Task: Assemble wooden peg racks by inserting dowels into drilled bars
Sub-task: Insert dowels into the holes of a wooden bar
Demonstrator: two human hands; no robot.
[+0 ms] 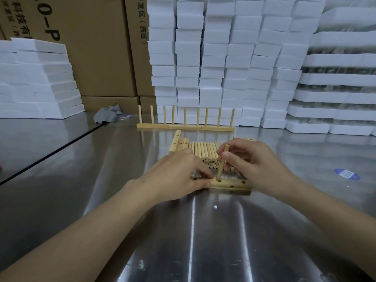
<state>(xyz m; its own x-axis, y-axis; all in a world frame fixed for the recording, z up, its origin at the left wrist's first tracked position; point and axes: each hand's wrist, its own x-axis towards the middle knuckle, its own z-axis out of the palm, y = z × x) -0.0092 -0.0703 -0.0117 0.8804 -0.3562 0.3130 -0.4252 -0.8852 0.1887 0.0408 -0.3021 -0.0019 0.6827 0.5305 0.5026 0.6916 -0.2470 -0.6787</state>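
Dowel upright in bar hole

One drilled bar, light wood, lies flat near the table front, w/ three round holes visible on its top face; the left hand grips its left end. A dowel stands almost upright, lower tip in the leftmost visible hole, pinched by the right hand. Just behind lies a dowel pile, cut ends toward the camera, and spare bars at its left. Further back stand finished racks, end to end, nine upright pegs in total.
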